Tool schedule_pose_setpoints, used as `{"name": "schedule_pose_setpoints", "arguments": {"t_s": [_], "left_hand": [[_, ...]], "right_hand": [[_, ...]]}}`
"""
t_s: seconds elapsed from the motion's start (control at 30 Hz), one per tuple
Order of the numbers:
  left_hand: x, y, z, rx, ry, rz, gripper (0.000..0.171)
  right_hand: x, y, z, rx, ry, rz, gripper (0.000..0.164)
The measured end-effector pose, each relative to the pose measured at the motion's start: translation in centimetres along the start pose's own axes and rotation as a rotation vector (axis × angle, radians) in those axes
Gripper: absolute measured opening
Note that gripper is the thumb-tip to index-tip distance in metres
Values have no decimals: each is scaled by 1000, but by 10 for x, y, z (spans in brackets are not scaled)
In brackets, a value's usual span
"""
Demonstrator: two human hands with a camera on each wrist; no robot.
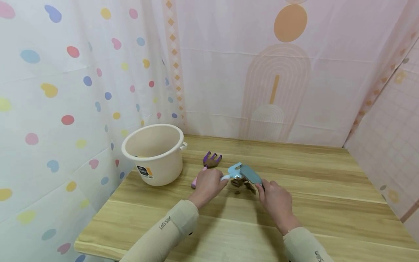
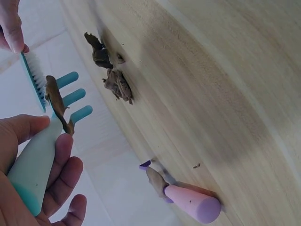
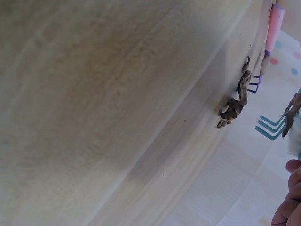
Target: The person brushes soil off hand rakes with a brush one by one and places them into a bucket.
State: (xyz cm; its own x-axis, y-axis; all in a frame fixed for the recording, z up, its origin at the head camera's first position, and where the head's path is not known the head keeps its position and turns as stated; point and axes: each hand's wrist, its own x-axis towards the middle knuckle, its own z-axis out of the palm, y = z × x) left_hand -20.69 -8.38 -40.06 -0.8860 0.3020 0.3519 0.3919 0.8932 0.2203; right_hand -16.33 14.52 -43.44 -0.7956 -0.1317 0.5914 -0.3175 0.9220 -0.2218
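Note:
My left hand (image 1: 209, 183) grips the pale handle of a light blue hand rake (image 2: 35, 162). A brown clump (image 2: 55, 96), like mud or dried leaf, clings to the rake's head near the prongs. With its thumb and fingers my right hand (image 1: 277, 200) holds a teal brush (image 1: 251, 174), whose white bristles (image 2: 34, 68) face the clump and appear to touch it. Both tools are held above the table. Under them lie dark brown crumpled pieces (image 2: 117, 85). Beside my left hand, a pink-handled purple hand rake (image 2: 194, 202) rests on the tabletop with brown matter on its head.
A cream bucket (image 1: 168, 168) with a dark label stands at the table's left. Small brown crumbs (image 2: 196, 165) dot the wooden table (image 1: 314, 174). Patterned curtains (image 1: 212, 83) hang along the back and sides.

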Motion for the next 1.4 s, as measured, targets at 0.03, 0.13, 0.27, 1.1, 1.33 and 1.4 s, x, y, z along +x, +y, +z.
{"name": "schedule_pose_setpoints", "arguments": {"t_s": [0.03,0.13,0.27,1.1,1.33,1.4], "left_hand": [[0,0,0,4,0,1,38],[-1,-1,1,1,7,4,38],[-2,-1,2,-12,12,4,39],[-2,1,0,-40,-4,8,33],[-2,1,-1,-59,-10,5,34],[-2,1,-1,-62,-12,2,34]], "right_hand": [[0,0,1,-2,-8,6,20],[2,0,1,-5,-24,26,20],[3,2,2,-1,-47,53,21],[7,11,1,18,-109,149,24],[9,16,0,10,-132,177,26],[9,19,-1,10,-140,185,27]]}}
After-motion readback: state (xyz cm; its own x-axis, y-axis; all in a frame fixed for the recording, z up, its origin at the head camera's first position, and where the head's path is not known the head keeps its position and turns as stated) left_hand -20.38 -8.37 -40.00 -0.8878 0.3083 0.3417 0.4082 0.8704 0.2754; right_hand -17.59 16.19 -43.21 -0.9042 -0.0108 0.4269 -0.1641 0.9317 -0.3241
